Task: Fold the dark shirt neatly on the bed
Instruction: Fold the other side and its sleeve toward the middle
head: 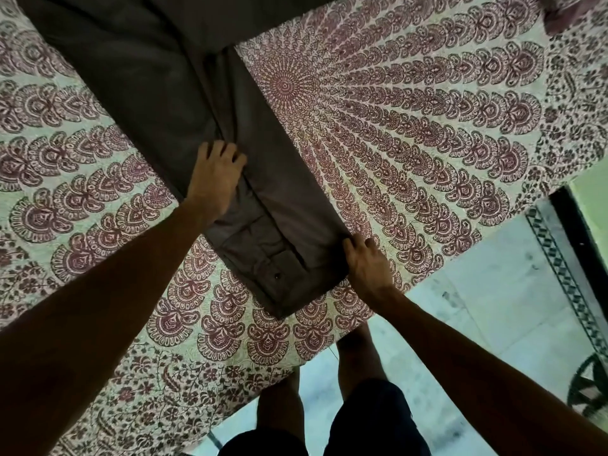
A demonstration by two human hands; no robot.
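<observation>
Dark shirt [158,103] lay on the bedspread [411,133], its folded strip under both hands: left hand [215,174] gripped the crease with curled fingers, right hand [365,266] pinched the edge (likely keeping it taut).

We see a bed [230,373] filling most of the view, covered by a cream bedspread [427,133] printed in maroon, its motifs fanning out from a round medallion. What may be a pillow [572,11] is cut off at the top right. Past the bed's edge lies a pale, glossy tiled floor [467,324]. A strip of dark-and-light border tiles [566,278] runs beside a black frame [574,232] and a green surface [592,195]. The light is soft and dim.
</observation>
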